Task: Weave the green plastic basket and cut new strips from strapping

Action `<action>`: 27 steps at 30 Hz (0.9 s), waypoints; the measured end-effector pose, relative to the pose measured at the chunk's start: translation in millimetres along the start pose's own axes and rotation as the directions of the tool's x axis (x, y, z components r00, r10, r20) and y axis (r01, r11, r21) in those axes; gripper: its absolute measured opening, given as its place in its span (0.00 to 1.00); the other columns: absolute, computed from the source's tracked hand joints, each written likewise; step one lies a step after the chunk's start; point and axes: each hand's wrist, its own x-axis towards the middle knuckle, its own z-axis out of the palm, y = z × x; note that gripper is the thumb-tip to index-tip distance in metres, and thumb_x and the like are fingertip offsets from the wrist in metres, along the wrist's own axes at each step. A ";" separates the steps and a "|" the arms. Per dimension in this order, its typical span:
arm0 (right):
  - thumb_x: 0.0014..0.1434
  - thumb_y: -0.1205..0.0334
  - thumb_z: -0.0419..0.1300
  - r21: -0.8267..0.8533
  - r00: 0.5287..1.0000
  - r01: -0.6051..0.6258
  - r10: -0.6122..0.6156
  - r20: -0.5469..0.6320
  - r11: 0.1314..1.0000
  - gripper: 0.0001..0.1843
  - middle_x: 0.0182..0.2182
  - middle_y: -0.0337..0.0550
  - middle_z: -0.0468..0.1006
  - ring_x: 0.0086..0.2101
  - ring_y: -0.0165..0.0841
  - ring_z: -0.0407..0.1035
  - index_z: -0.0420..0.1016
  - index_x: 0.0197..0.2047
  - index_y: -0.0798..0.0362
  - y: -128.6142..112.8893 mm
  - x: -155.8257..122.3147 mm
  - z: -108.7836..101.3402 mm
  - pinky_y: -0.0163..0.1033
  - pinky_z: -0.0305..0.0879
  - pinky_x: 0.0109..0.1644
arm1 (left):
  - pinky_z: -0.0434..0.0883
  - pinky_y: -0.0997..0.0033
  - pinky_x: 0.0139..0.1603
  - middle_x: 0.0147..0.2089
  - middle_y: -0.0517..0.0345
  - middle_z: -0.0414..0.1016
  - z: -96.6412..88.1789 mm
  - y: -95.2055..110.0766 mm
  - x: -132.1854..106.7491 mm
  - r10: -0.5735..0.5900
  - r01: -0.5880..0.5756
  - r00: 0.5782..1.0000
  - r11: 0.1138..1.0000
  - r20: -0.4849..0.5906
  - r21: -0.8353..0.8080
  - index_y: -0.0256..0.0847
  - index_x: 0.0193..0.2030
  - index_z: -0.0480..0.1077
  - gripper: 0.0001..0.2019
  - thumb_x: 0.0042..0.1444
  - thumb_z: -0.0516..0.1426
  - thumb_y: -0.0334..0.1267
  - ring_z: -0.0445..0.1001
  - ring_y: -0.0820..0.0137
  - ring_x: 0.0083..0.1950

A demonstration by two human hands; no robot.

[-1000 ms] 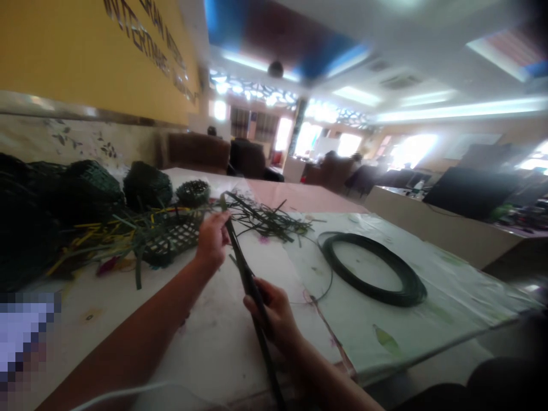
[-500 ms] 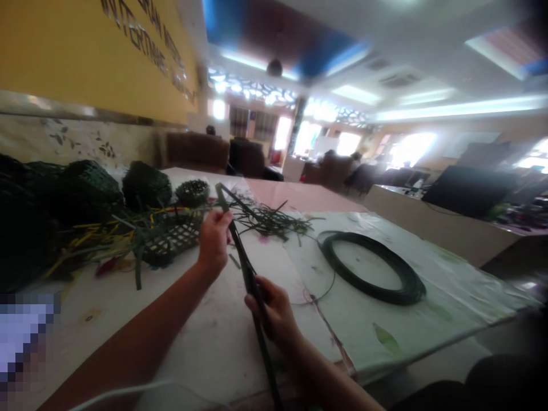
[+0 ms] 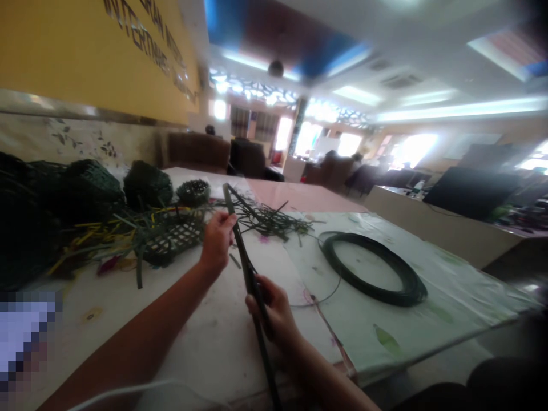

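Observation:
My left hand (image 3: 218, 240) pinches long dark green flat strips (image 3: 244, 257) a little below their upper end, where one strip bends back toward the far side. Lower down, my right hand (image 3: 274, 308) is closed around the same strips, and their tail runs toward the table's near edge. A dark narrow piece lies along my right palm; I cannot tell whether it is a tool or more strip. Beyond my hands lies a pile of cut green strips (image 3: 278, 222). To the left is a partly woven green lattice (image 3: 175, 240).
A coil of dark green strip (image 3: 372, 268) lies on the right of the cloth-covered table (image 3: 411, 325). Dark green woven baskets (image 3: 148, 185) stand at the left back, with yellow strips (image 3: 89, 231) before them. A white cable (image 3: 124, 391) crosses the near edge.
My left hand and the strips' upper end have shifted slightly right. My right hand stays nearly in place, and the thin loose strand by the coil has moved slightly right.

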 end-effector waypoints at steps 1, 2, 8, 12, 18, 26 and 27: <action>0.54 0.54 0.64 0.011 1.000 0.007 -0.007 -0.003 1.000 0.16 0.24 0.33 0.61 0.24 0.26 0.54 0.72 0.43 0.55 -0.2 -0.1 -0.2 0.32 0.51 0.26 | 0.50 0.79 0.14 0.18 0.72 0.53 0.7 -2.3 -1.7 0.006 -0.006 1.000 1.000 0.012 0.003 0.41 0.29 0.60 0.11 0.52 0.61 0.40 0.49 0.81 0.15; 0.55 0.53 0.64 0.017 1.000 0.014 -0.014 -0.004 1.000 0.16 0.25 0.33 0.62 0.25 0.26 0.54 0.72 0.43 0.55 -0.7 -0.2 -0.4 0.32 0.52 0.26 | 0.50 0.79 0.14 0.19 0.72 0.53 1.3 -3.7 -3.0 0.007 -0.007 1.000 1.000 0.013 0.000 0.41 0.29 0.60 0.12 0.52 0.61 0.40 0.49 0.81 0.15; 0.57 0.54 0.63 -0.094 0.999 0.048 -0.049 -0.015 0.994 0.12 0.23 0.34 0.61 0.25 0.26 0.53 0.71 0.34 0.54 -7.1 -0.7 -1.8 0.33 0.51 0.27 | 0.48 0.79 0.14 0.17 0.73 0.49 1.4 1.3 -1.8 -0.070 0.069 0.997 0.996 -0.017 -0.052 0.42 0.27 0.58 0.13 0.50 0.61 0.38 0.48 0.81 0.14; 0.56 0.54 0.63 -0.099 0.999 0.035 -0.036 -0.002 0.994 0.12 0.23 0.33 0.60 0.24 0.25 0.53 0.71 0.33 0.55 -6.6 -0.3 -1.3 0.33 0.51 0.26 | 0.47 0.79 0.14 0.16 0.74 0.46 -2.1 4.6 4.8 -0.143 0.141 0.989 0.987 -0.029 -0.073 0.42 0.26 0.58 0.13 0.50 0.60 0.38 0.46 0.81 0.14; 0.55 0.51 0.64 0.027 0.999 -0.047 0.047 -0.002 0.999 0.18 0.23 0.33 0.64 0.23 0.26 0.57 0.71 0.42 0.55 3.4 1.0 -0.8 0.31 0.54 0.24 | 0.47 0.80 0.14 0.17 0.72 0.52 2.7 -0.6 -2.8 -0.099 0.099 0.995 0.995 -0.018 -0.028 0.41 0.27 0.59 0.13 0.49 0.62 0.39 0.49 0.81 0.15; 0.56 0.52 0.64 -0.001 1.000 0.006 -0.006 -0.025 1.000 0.15 0.24 0.34 0.63 0.25 0.26 0.54 0.72 0.40 0.55 -3.6 0.7 -2.8 0.32 0.52 0.26 | 0.45 0.80 0.14 0.16 0.72 0.50 9.5 -4.7 -13.8 -0.097 0.096 0.995 0.995 -0.031 -0.024 0.41 0.25 0.58 0.14 0.48 0.61 0.38 0.48 0.81 0.15; 0.56 0.52 0.64 -0.024 0.999 0.014 -0.015 -0.032 1.000 0.15 0.24 0.34 0.62 0.25 0.26 0.54 0.72 0.38 0.55 -4.9 0.6 -2.8 0.32 0.52 0.26 | 0.45 0.80 0.14 0.16 0.72 0.50 8.6 -4.8 -12.6 -0.108 0.107 0.994 0.994 -0.033 -0.032 0.41 0.25 0.58 0.14 0.48 0.62 0.39 0.48 0.82 0.15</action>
